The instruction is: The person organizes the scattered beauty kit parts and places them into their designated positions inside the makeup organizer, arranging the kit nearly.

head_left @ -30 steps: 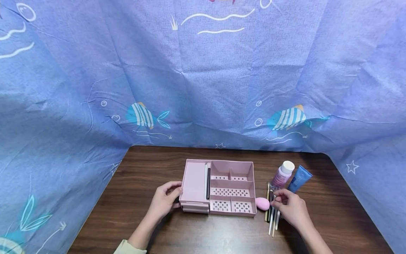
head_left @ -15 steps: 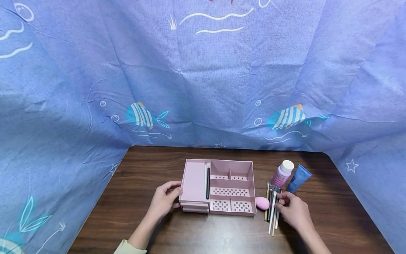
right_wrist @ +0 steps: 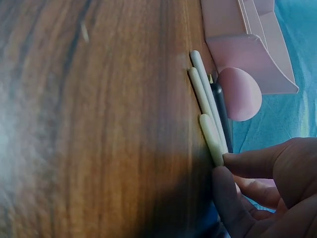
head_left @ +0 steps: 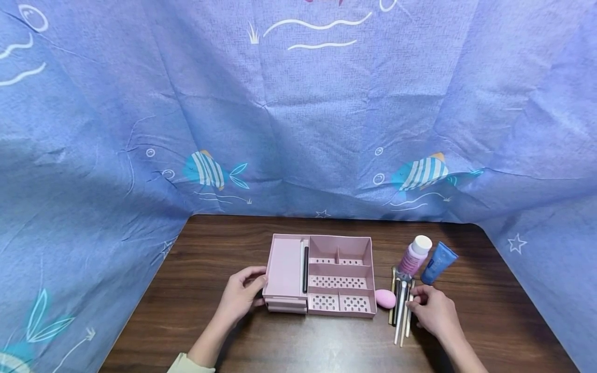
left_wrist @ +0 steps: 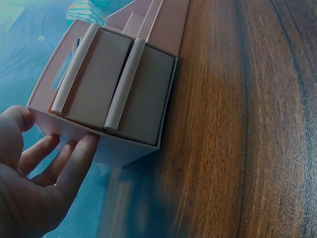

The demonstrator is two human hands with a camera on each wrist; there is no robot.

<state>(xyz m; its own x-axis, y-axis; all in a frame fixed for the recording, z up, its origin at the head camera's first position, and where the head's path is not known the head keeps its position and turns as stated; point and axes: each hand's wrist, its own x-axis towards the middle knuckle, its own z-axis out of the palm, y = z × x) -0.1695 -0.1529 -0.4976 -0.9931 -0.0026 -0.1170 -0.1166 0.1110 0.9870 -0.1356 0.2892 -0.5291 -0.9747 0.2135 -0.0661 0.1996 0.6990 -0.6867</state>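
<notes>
A pink desktop organizer stands mid-table, with two drawers at its front left. My left hand touches its left side, thumb near the top edge and fingers against the wall. To the organizer's right lie several makeup brushes with pale and dark handles. My right hand pinches the rightmost pale-handled makeup brush between thumb and index finger; its far end is hidden in the right wrist view. Between organizer and brushes rests a pink egg-shaped makeup sponge.
Behind the brushes stand a pink bottle with a white cap and a blue tube. A black pencil-like stick and a white one lie in the organizer's narrow slot. A blue fish-print cloth hangs around the wooden table.
My right hand has shifted slightly right and toward me, from the middle of the brushes to the rightmost one. A white-handled brush now lies across the dark ones. The left hand stays put.
</notes>
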